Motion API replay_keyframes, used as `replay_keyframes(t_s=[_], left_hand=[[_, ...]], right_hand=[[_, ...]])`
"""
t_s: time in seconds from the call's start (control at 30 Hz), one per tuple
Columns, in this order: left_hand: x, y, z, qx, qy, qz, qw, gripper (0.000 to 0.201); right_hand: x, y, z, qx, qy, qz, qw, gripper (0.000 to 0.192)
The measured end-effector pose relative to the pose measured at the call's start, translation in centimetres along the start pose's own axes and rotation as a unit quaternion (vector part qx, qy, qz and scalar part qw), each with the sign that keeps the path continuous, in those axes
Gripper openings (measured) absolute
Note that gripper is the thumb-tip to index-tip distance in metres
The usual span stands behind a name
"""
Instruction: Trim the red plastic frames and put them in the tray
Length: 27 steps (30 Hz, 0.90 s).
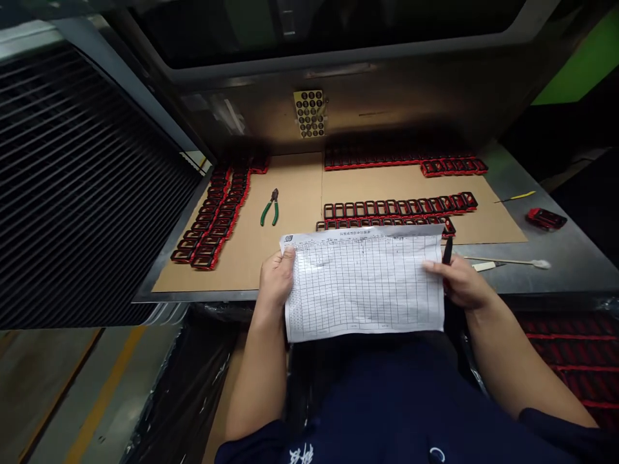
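The head view showed the left hand [278, 277] and right hand [459, 280] with fingers pinching opposite edges of a printed sheet [365, 283], stretched between them apparently for reading, a dark pen [448, 250] also at the right fingers. Beyond the fingers, red-and-black frames [402, 207] lay on cardboard [297, 177] covering the table [575, 261], seemingly lined up for order; pliers [275, 196] lay past the left fingers.

This looks to us like a factory workshop: we see many matching red-and-black frames [401, 211] set in rows on cardboard [300, 183] over a metal worktop [575, 258], green-handled pliers [275, 196] among them, a printed grid form [362, 283], and a yellow line [105, 393] painted along the floor [88, 386].
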<state>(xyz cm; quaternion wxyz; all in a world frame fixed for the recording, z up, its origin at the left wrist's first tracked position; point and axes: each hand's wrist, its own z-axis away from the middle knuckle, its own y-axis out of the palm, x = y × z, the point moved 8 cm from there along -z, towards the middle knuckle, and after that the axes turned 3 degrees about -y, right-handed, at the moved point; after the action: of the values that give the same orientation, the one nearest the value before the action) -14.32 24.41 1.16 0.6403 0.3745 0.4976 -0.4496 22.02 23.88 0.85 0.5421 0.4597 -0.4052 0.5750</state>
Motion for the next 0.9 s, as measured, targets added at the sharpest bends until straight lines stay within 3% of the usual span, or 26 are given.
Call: replay_keyframes(t_s=[0.1, 0.23, 0.4, 0.53, 0.6, 0.67, 0.77, 0.9], left_hand=[[0.0, 0.3, -0.4, 0.007, -0.001, 0.010, 1.000, 0.059], [-0.6, 1.2, -0.3, 0.060, 0.012, 0.026, 0.998, 0.062], [-1.7, 2.5, 0.6, 0.168, 0.050, 0.010, 0.984, 0.061], [-1.3, 3.4, 1.1, 0.235, 0.076, -0.020, 0.969, 0.052], [-1.0, 4.2, 1.5, 0.262, 0.086, -0.027, 0.961, 0.058], [-1.1, 5.4, 2.1, 0.283, 0.113, -0.023, 0.952, 0.078], [-2.8, 7.6, 3.8, 0.300, 0.216, -0.047, 0.928, 0.113], [-7.4, 9.9, 6.4, 0.245, 0.423, -0.125, 0.863, 0.120]], right_hand=[[-1.4, 0.1, 0.7, -0.005, 0.043, -0.007, 0.999, 0.058], [0.1, -0.1, 0.8, -0.043, 0.014, -0.005, 0.999, 0.058], [3.9, -0.2, 0.4, -0.056, 0.013, 0.011, 0.998, 0.048], [7.7, -0.4, 0.0, -0.055, -0.008, 0.061, 0.997, 0.048], [9.9, 0.2, -0.2, -0.035, -0.030, 0.063, 0.997, 0.045], [12.4, 1.7, 0.1, 0.001, -0.054, 0.054, 0.997, 0.043], [15.8, 5.9, 1.4, 0.108, -0.070, 0.056, 0.990, 0.040], [18.4, 13.1, 4.7, 0.318, -0.060, 0.042, 0.945, 0.037]])
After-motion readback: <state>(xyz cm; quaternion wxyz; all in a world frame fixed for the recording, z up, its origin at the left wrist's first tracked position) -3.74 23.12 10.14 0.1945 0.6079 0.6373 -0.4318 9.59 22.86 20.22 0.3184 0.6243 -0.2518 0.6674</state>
